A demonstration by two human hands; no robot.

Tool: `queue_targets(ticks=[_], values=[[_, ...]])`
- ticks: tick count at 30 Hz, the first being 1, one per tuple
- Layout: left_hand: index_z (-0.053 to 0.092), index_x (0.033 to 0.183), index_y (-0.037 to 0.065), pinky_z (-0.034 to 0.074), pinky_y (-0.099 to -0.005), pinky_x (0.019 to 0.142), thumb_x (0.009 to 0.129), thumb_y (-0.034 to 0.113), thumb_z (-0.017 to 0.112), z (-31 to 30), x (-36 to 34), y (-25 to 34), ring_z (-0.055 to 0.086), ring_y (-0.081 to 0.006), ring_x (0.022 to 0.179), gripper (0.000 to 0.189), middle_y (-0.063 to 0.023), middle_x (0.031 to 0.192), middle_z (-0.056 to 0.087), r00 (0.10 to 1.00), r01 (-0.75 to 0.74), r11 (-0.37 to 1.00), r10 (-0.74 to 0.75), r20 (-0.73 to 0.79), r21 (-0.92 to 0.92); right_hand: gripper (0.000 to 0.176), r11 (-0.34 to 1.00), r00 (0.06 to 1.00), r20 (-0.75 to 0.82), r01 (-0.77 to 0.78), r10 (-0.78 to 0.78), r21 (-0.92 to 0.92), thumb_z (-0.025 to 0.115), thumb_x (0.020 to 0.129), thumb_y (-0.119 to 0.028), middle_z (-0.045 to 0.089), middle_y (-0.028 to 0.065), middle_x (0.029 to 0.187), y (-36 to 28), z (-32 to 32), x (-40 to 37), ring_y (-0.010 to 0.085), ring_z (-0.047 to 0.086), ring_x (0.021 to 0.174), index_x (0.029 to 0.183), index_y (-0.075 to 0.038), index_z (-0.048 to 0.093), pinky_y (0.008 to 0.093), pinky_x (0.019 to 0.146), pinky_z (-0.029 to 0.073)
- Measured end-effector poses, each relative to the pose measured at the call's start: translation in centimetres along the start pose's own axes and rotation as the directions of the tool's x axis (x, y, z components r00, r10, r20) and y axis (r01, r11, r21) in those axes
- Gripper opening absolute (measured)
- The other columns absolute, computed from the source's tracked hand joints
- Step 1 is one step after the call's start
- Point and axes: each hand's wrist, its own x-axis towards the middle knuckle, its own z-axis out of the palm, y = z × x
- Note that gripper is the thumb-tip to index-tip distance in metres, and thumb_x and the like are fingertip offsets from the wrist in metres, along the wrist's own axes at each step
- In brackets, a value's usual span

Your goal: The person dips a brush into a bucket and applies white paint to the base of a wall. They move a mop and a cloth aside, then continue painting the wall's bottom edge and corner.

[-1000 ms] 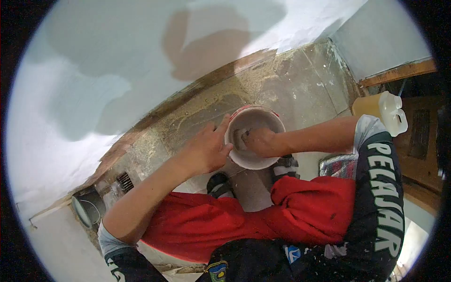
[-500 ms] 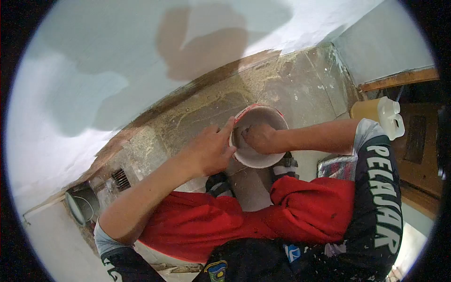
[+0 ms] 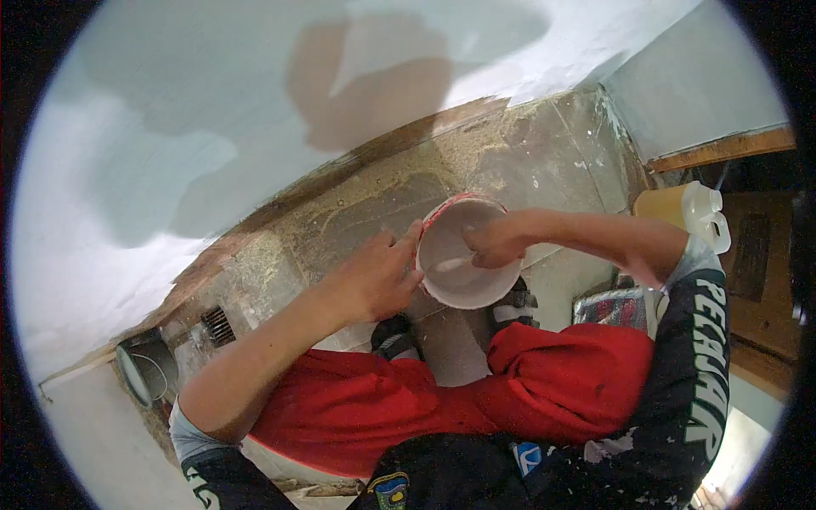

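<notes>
A pale bucket (image 3: 467,293) with red along part of its rim stands on the floor between my feet, its inner wall coated whitish grey. My left hand (image 3: 378,276) steadies it from the left, index finger and thumb against the side near the rim. Inside the bucket's mouth, toward the right, my right hand (image 3: 497,242) points downward with its fingers curled together. What those fingers hold, if anything, I cannot tell. A lighter patch shows low inside the bucket, just left of the right fingertips.
A white wall (image 3: 212,110) with a rough brown lower edge runs along the far side. To the right are a jug of yellowish liquid (image 3: 671,204) and a shiny silver packet (image 3: 608,308). A pail with a wire handle (image 3: 140,378) sits at far left, near a floor grate (image 3: 218,326).
My right hand has risen and shifted right within the bucket, its elbow swinging outward. More of the bucket's inside now shows. My left hand stays at the rim.
</notes>
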Motion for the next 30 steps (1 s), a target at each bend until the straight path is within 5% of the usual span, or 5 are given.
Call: queue_targets(ticks=[8,16,20,22,30], values=[[0.016,0.153,0.009,0.046,-0.0469,0.095,0.096,0.032,0.053,0.0,0.1,-0.2,0.056,-0.0404,0.106,0.071,-0.0256,0.113,0.054,1.000,-0.021,1.000,0.021,0.022,-0.024,0.026,0.798,0.970,0.120,0.100,-0.212,0.595,0.049,0.095,-0.030,0.064,0.0046,0.080,4.2,-2.0,-5.9,0.0114,0.055,0.061,0.097,-0.004,0.054,0.0292,0.049,0.045],[0.018,0.152,0.009,0.046,-0.0469,0.095,0.096,0.029,0.055,-0.3,0.1,-0.2,0.057,-0.0374,0.107,0.071,-0.0254,0.114,0.054,0.999,-0.006,0.997,0.009,0.036,-0.079,0.032,0.414,0.915,-0.010,0.192,-0.402,0.890,0.062,0.094,-0.023,0.067,0.0045,0.084,13.2,-0.8,-8.4,0.0103,0.060,0.065,0.116,-0.001,0.057,0.0248,0.053,0.048],[0.018,0.153,0.010,0.046,-0.0466,0.095,0.095,0.029,0.056,-0.7,0.5,0.1,0.057,-0.0370,0.107,0.071,-0.0253,0.114,0.054,0.997,0.017,0.999,-0.014,0.070,-0.030,0.035,0.431,0.963,-0.240,0.269,-0.122,0.861,0.064,0.093,-0.024,0.066,0.0051,0.088,18.7,-1.9,-10.4,0.0112,0.061,0.070,0.118,-0.001,0.057,0.0254,0.058,0.053],[0.019,0.152,0.008,0.046,-0.0456,0.096,0.095,0.029,0.056,-0.8,0.4,0.2,0.057,-0.0370,0.107,0.071,-0.0253,0.115,0.054,0.997,0.029,0.997,-0.023,0.070,-0.077,0.030,0.100,0.879,-0.466,0.475,-0.106,0.874,0.067,0.089,-0.019,0.067,0.0063,0.091,20.6,-1.9,-9.8,0.0138,0.063,0.075,0.114,-0.002,0.061,0.0289,0.065,0.055],[0.021,0.150,0.001,0.045,-0.0448,0.097,0.094,0.028,0.057,-0.1,1.3,0.2,0.057,-0.0367,0.107,0.071,-0.0252,0.117,0.054,0.998,0.027,0.997,-0.023,0.057,-0.078,0.019,0.063,0.899,-0.368,0.364,0.238,0.929,0.057,0.091,-0.022,0.058,0.0017,0.075,25.5,0.5,-0.1,0.0109,0.054,0.059,0.100,-0.005,0.061,0.0270,0.049,0.050]])
